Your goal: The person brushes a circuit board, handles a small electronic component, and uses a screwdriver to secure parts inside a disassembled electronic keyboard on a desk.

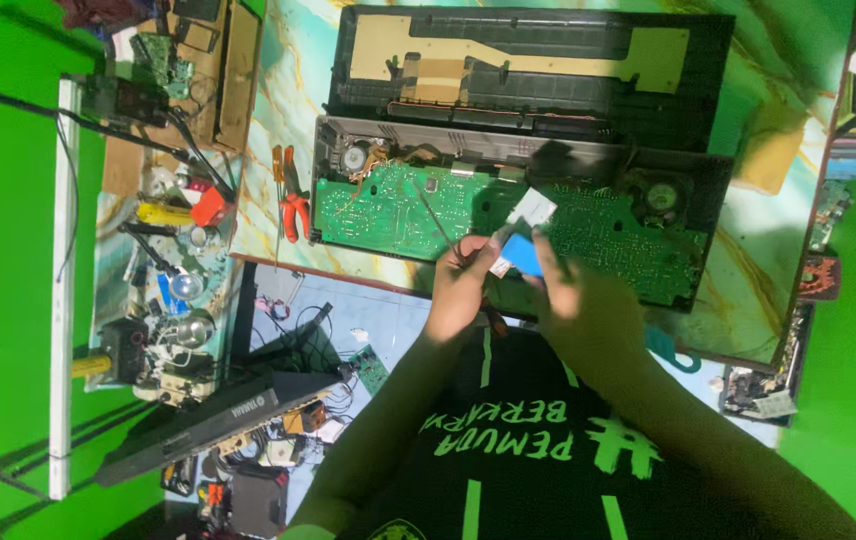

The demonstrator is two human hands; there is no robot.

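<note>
Over the green board [508, 215]:
Left hand [460, 290]: fingers pinched a thin probe [436, 218].
Right hand [583, 305]: fingers gripped 1 blue-and-white part [523, 250].

- Single view: a head-worn camera, looking steeply down from above the person's chest.
- Facing: forward over the worktable [778, 300], whose far edge runs along the top of the frame.
- Range: close; both forearms enter from the near edge.
- Coverage: the opened circuit board [398, 205] lies centre, a cluttered tool shelf [163, 290] at left.
</note>
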